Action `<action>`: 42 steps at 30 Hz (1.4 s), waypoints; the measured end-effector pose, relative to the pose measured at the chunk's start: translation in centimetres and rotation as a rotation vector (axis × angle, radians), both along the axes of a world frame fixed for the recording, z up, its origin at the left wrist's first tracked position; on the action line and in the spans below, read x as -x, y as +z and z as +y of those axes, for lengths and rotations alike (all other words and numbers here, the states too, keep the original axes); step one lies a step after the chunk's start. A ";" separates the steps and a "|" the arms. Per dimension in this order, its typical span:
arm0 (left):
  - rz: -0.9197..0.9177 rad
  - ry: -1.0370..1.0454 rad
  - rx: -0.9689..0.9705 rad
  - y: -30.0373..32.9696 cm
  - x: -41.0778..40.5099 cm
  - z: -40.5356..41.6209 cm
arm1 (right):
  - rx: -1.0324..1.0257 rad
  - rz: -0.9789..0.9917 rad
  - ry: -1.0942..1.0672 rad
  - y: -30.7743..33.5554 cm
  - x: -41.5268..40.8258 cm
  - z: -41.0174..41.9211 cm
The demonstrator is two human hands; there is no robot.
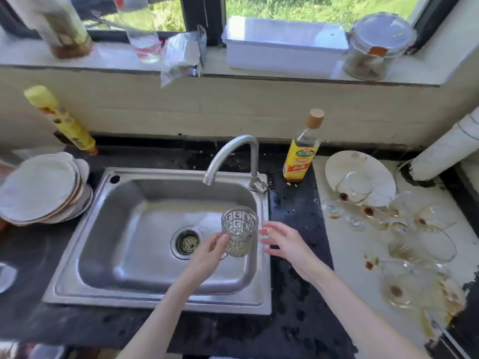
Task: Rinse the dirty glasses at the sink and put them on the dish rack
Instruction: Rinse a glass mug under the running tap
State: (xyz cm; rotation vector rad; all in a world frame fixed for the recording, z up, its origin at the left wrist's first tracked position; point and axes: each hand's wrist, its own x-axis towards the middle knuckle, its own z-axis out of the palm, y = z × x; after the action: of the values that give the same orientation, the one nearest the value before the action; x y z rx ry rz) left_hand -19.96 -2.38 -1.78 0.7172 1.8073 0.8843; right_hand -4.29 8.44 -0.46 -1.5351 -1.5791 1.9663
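Head view: over a steel sink set in a dark counter below a window, the left hand grasps an upright patterned glass, the right hand released beside it, with dirty glasses lying far right.

Patterned glass held upright over the steel sink

The left hand grips a patterned glass by its lower part, above the sink basin, at 4 o'clock from the faucet spout. The right hand hovers just beside the glass at 3 o'clock, fingers spread, not touching it. Stained glasses lie clustered on the tabletop at 3 o'clock from the sink; stacked plates sit at 9 o'clock. An oil bottle stands behind the faucet.
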 end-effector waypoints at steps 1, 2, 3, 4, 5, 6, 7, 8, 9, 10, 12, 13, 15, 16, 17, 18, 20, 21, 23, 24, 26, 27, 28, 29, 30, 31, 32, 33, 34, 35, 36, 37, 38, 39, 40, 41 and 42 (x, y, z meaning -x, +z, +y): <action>0.007 -0.006 0.005 -0.1 1.7 -0.2 | -0.010 -0.016 -0.026 -0.3 1.5 0.0; 0.017 -0.016 0.014 -0.3 3.3 -0.4 | -0.021 -0.035 -0.061 -0.5 2.8 0.0; 0.029 -0.031 0.018 -0.4 4.7 -0.4 | -0.040 -0.059 -0.093 -0.7 3.9 0.0; 0.032 -0.046 0.023 -0.5 5.9 -0.4 | -0.067 -0.090 -0.112 -1.0 4.9 0.2; 0.024 -0.059 0.020 -0.5 6.9 -0.3 | -0.103 -0.131 -0.117 -1.3 5.7 0.4; 0.005 -0.066 0.015 -0.4 7.8 -0.1 | -0.138 -0.174 -0.114 -1.7 6.3 0.7; -0.014 -0.074 0.007 -0.3 8.4 0.0 | -0.168 -0.217 -0.112 -2.0 6.7 1.0; -0.028 -0.081 -0.003 -0.3 8.9 0.2 | -0.196 -0.257 -0.113 -2.1 6.9 1.3; -0.034 -0.087 -0.014 -0.2 9.3 0.3 | -0.225 -0.299 -0.112 -2.1 7.1 1.7; -0.041 -0.094 -0.025 -0.2 9.7 0.4 | -0.259 -0.345 -0.107 -2.1 7.2 2.0; -0.055 -0.113 -0.045 -0.3 10.2 0.5 | -0.353 -0.445 -0.079 -2.1 7.4 2.7; -0.066 -0.123 -0.046 -0.3 10.4 0.6 | -0.401 -0.493 -0.064 -2.1 7.5 3.1; -0.073 -0.139 -0.040 -0.8 10.8 1.0 | -0.470 -0.559 -0.042 -2.4 7.7 4.1; -0.063 -0.149 -0.043 -1.0 10.9 1.3 | -0.489 -0.574 -0.027 -2.6 7.9 4.7; -0.050 -0.153 -0.049 -1.2 10.9 1.6 | -0.495 -0.577 -0.004 -2.8 8.1 5.5; -0.040 -0.153 -0.053 -1.4 11.0 1.9 | -0.488 -0.573 0.028 -2.9 8.4 6.3; -0.026 -0.153 -0.059 -1.3 11.0 2.6 | -0.463 -0.562 0.093 -3.3 8.9 7.7; -0.023 -0.157 -0.061 -1.2 10.9 2.8 | -0.455 -0.558 0.100 -3.5 9.1 8.2; -0.036 -0.152 -0.062 -1.3 10.9 3.1 | -0.456 -0.554 0.058 -3.9 9.1 8.6; -0.046 -0.142 -0.060 -1.5 10.8 3.0 | -0.474 -0.554 0.038 -4.1 9.1 8.5; -0.058 -0.126 -0.044 -1.8 10.8 2.7 | -0.545 -0.544 0.048 -4.5 9.1 7.4; -0.054 -0.123 -0.039 -1.9 10.8 2.6 | -0.598 -0.533 0.087 -5.0 9.0 6.6; -0.050 -0.121 -0.039 -2.2 10.9 2.5 | -0.661 -0.541 0.156 -5.7 9.1 5.8; -0.049 -0.120 -0.039 -2.4 10.9 2.4 | -0.728 -0.592 0.256 -6.5 9.3 5.1; -0.046 -0.122 -0.036 -2.6 11.0 2.3 | -0.780 -0.676 0.355 -7.3 9.4 4.7; -0.043 -0.129 -0.033 -2.6 11.1 2.3 | -0.796 -0.774 0.434 -7.9 9.6 4.6; -0.039 -0.133 -0.031 -2.7 11.2 2.2 | -0.780 -0.869 0.496 -8.2 9.8 4.6; -0.040 -0.133 -0.032 -2.7 11.2 2.1 | -0.758 -0.945 0.548 -8.1 10.1 4.7; -0.041 -0.125 -0.034 -2.7 11.2 2.1 | -0.748 -1.003 0.595 -8.0 10.4 4.8; -0.043 -0.118 -0.038 -2.7 11.2 2.0 | -0.751 -1.047 0.629 -7.9 10.6 4.8; -0.045 -0.112 -0.040 -2.7 11.3 2.0 | -0.753 -1.081 0.658 -7.9 10.7 4.8; -0.050 -0.110 -0.044 -2.8 11.3 2.0 | -0.747 -1.099 0.675 -8.0 10.7 4.8; -0.051 -0.110 -0.044 -2.8 11.4 1.9 | -0.734 -1.105 0.684 -8.1 10.8 4.7; -0.054 -0.111 -0.047 -2.8 11.4 1.9 | -0.720 -1.102 0.688 -8.1 10.7 4.7; -0.055 -0.112 -0.047 -2.8 11.4 2.0 | -0.710 -1.092 0.684 -8.1 10.6 4.7; -0.057 -0.116 -0.050 -2.8 11.4 2.0 | -0.700 -1.076 0.678 -8.1 10.6 4.8; -0.054 -0.120 -0.046 -2.7 11.4 2.0 | -0.689 -1.060 0.672 -7.9 10.5 4.9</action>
State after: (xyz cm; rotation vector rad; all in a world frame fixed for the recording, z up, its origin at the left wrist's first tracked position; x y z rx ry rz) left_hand -31.36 -0.42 -4.48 0.8146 1.6830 0.8602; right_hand -14.81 13.31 -8.41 -1.9191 -3.0211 0.4066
